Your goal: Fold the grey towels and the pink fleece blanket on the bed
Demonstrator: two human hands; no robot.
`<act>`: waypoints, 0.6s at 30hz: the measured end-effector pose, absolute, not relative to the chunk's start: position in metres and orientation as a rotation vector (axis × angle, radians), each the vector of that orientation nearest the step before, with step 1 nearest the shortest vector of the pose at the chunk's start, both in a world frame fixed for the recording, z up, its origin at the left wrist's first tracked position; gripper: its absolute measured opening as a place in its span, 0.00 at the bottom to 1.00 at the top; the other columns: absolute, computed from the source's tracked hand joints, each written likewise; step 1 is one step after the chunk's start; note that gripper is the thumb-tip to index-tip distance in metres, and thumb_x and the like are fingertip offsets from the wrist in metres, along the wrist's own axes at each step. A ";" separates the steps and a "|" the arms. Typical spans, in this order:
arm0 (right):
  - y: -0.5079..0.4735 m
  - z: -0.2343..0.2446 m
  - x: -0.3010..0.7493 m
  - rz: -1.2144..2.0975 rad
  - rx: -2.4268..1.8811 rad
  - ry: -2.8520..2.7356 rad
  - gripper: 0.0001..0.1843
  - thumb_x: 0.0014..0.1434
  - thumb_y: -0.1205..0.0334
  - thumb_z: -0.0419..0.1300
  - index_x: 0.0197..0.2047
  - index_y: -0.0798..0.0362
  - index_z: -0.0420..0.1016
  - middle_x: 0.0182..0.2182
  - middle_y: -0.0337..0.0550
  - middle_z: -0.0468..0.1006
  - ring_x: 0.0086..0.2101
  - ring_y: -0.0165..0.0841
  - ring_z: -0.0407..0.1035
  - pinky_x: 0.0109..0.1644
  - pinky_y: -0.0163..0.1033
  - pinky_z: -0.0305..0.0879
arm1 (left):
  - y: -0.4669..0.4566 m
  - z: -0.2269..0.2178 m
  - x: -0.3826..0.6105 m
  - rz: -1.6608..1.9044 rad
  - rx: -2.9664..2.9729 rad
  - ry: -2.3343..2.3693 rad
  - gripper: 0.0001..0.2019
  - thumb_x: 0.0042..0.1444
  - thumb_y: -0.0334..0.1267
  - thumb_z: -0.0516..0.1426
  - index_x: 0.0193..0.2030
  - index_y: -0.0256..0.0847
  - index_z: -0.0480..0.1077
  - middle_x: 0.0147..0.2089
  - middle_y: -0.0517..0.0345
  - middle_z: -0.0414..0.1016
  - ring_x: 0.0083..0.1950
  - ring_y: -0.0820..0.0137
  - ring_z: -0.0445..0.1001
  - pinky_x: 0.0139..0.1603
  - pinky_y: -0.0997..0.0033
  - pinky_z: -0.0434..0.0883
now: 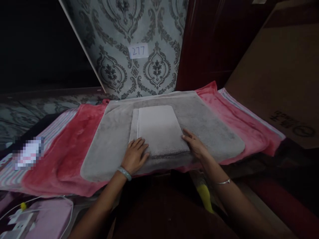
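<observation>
A light grey folded cloth point(159, 127), fluffy like a towel, lies in the middle of a larger grey plush mat point(214, 122). My left hand point(136, 154) rests on its near left corner, fingers spread and lying flat. At its right edge, my right hand point(195, 143) touches the side with the fingers stretched out and slightly apart. Neither hand grips anything. Under the grey mat is a red and pink blanket point(67, 146) with striped borders, showing at both ends.
A large cardboard box point(279, 73) stands at the right, and a dark screen point(45, 49) at the left. Patterned wallpaper point(157, 69) bears a paper marked 277 point(138, 50). A white power strip point(22, 222) with cables lies at the lower left.
</observation>
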State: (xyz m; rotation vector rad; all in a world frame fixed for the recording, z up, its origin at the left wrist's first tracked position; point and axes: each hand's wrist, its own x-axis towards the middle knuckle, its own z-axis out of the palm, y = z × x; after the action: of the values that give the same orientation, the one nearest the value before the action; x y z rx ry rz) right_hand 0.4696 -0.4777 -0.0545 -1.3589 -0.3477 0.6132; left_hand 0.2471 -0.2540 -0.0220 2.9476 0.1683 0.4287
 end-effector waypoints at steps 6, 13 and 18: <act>-0.465 -0.035 0.463 0.822 -1.198 -0.304 0.22 0.45 0.55 0.69 0.44 0.51 0.79 0.44 0.46 0.83 0.47 0.46 0.76 0.56 0.51 0.72 | -0.247 0.021 0.289 0.079 2.777 0.250 0.14 0.62 0.45 0.56 0.49 0.42 0.78 0.50 0.46 0.81 0.53 0.54 0.78 0.57 0.55 0.72; -0.451 -0.033 0.446 0.753 -1.165 -0.453 0.27 0.49 0.50 0.67 0.51 0.52 0.78 0.43 0.47 0.83 0.48 0.49 0.75 0.54 0.52 0.72 | -0.266 0.056 0.404 -0.134 2.284 0.537 0.36 0.60 0.56 0.58 0.65 0.29 0.66 0.47 0.35 0.80 0.34 0.54 0.80 0.31 0.60 0.76; -0.435 -0.047 0.434 0.444 -1.505 -0.717 0.29 0.56 0.40 0.60 0.53 0.51 0.78 0.52 0.50 0.78 0.56 0.50 0.68 0.63 0.58 0.62 | -0.290 0.058 0.464 -0.206 2.536 0.550 0.30 0.47 0.55 0.69 0.43 0.25 0.77 0.39 0.30 0.80 0.42 0.44 0.81 0.40 0.56 0.77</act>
State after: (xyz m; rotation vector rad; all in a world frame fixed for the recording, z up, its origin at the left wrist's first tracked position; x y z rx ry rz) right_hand 0.4336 -0.4348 -0.0467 -1.5046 -0.7169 0.4440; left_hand 0.4642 -0.2899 0.0575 2.5360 0.5501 -0.2063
